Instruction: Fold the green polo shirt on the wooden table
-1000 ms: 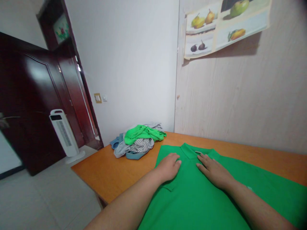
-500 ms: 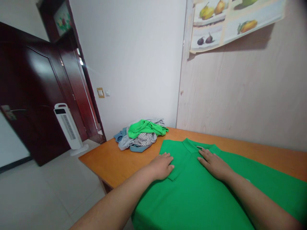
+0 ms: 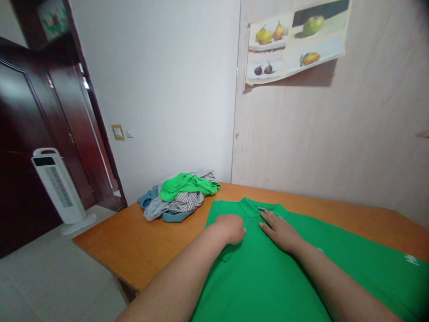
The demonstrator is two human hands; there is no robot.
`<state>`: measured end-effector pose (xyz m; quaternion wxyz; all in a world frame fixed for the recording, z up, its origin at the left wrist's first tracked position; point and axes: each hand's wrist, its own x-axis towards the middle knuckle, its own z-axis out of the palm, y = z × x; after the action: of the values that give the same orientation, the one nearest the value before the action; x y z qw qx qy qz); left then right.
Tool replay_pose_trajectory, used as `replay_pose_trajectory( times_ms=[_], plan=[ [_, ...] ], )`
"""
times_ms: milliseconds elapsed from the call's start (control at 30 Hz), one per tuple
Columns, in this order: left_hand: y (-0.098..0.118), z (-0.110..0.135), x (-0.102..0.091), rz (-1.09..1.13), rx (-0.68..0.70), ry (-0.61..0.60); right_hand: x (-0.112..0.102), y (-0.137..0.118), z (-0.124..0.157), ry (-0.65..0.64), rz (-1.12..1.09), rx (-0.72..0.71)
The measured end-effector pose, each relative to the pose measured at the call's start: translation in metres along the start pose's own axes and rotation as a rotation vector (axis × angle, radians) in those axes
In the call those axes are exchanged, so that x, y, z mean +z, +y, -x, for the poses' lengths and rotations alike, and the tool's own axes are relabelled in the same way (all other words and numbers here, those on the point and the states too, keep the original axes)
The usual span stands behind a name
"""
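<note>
A bright green polo shirt (image 3: 268,277) lies flat on the orange wooden table (image 3: 140,241), collar pointing away from me. My left hand (image 3: 231,228) rests on the shirt just left of the collar, fingers curled down against the cloth. My right hand (image 3: 278,230) lies flat and open on the shirt right of the collar, fingers stretched toward the placket. Neither hand lifts any fabric.
A heap of clothes (image 3: 177,201), green, striped and blue, sits at the table's far left corner. A white tower fan (image 3: 56,188) stands on the floor by a dark door (image 3: 20,147). A fruit poster (image 3: 291,40) hangs on the pale wall behind the table.
My left hand slid right, from the shirt's shoulder edge back toward the collar, and its fingers curled. The right hand stays flat by the collar. The camera view shifted.
</note>
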<state>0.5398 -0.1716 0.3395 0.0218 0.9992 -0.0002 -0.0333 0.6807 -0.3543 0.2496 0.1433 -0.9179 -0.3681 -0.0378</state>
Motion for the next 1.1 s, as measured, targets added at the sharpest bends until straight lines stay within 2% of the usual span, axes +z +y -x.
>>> replay_pose_trajectory(
  times_ms=[133,267,367,533,833,1100],
  plan=[
    [0.013,-0.015,-0.001,0.003,0.019,-0.009,-0.004,0.005,0.000,0.134,-0.144,0.026],
    [0.022,-0.025,0.001,0.009,0.035,0.002,-0.009,0.013,0.001,0.255,-0.179,0.133],
    [0.027,-0.030,0.005,0.016,0.052,0.031,-0.010,0.012,0.002,0.247,-0.143,0.161],
    [0.033,-0.033,0.013,0.030,0.089,0.095,-0.008,0.001,0.003,0.188,-0.091,0.125],
    [0.038,-0.035,0.040,0.141,0.167,0.216,-0.011,-0.003,0.005,0.175,-0.133,0.125],
    [0.043,-0.027,0.047,0.179,0.210,0.051,-0.004,0.010,-0.003,0.259,-0.399,0.161]
  ],
)
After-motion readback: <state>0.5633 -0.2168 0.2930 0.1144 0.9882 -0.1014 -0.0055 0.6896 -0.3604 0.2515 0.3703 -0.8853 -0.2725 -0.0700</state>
